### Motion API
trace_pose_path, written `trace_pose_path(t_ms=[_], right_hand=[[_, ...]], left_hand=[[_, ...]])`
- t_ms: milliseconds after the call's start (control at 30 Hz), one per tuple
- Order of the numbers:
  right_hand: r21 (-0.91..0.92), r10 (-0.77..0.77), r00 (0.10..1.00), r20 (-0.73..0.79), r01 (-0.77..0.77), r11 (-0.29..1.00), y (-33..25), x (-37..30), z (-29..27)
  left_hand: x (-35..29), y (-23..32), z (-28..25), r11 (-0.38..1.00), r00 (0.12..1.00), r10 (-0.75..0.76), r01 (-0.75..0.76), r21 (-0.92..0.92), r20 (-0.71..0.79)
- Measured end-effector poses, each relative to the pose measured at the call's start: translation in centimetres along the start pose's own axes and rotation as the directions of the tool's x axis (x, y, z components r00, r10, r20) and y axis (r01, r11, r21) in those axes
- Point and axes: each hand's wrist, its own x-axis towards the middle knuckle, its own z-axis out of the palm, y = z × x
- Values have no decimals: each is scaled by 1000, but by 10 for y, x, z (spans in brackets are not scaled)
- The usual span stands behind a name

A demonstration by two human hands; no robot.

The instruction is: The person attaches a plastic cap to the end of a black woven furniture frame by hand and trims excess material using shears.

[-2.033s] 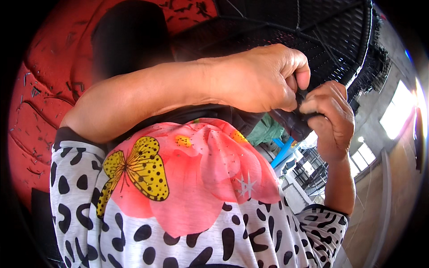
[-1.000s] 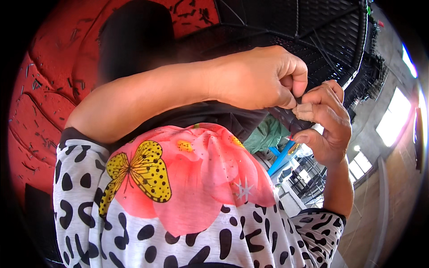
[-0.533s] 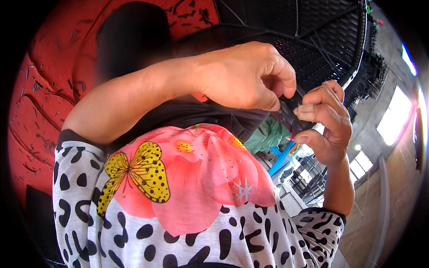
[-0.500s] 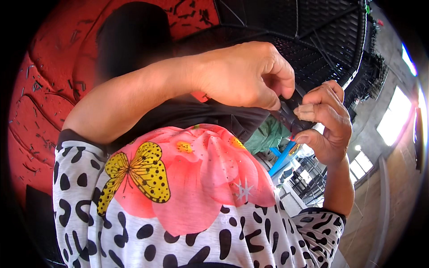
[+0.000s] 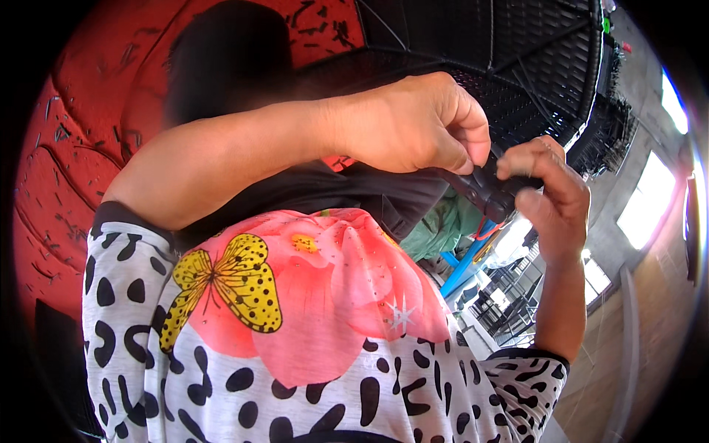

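Left hand point(image 5: 413, 122), its back facing the camera, has thumb and curled fingers pressed together; whether they pinch anything is unclear. Below it, slightly rightward, bunched green material point(image 5: 443, 227) shows, then a blue bar point(image 5: 465, 269). Right at its fingertips, between both hands, is a black piece point(image 5: 484, 196). Above that rises a black woven panel point(image 5: 546, 37). The right hand point(image 5: 561, 196), partly blurred, curls around the piece's right side, thumb and fingers apart; I cannot tell whether it grips. Farther right glows a window point(image 5: 648, 199).
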Motion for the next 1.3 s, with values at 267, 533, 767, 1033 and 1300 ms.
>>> trace_pose_path(t_ms=[267,533,767,1033,1300], right_hand=[[267,273,959,79,-284,921,-12,21,1],[257,354,914,198,-397,881,-18,31,3],[248,342,930,136,-367,897,-18,29,9],[278,369,921,127,-390,877,-9,29,9],[282,238,971,12,-232,931,-7,46,16]], left_hand=[[-3,4,3,1000,999,21,-20,13,-38],[-2,0,4,997,996,74,-73,24,-50],[-3,0,6,998,995,66,-65,28,-71],[3,0,-2,976,999,41,-36,213,-21],[6,-17,-8,899,968,248,-246,362,41]])
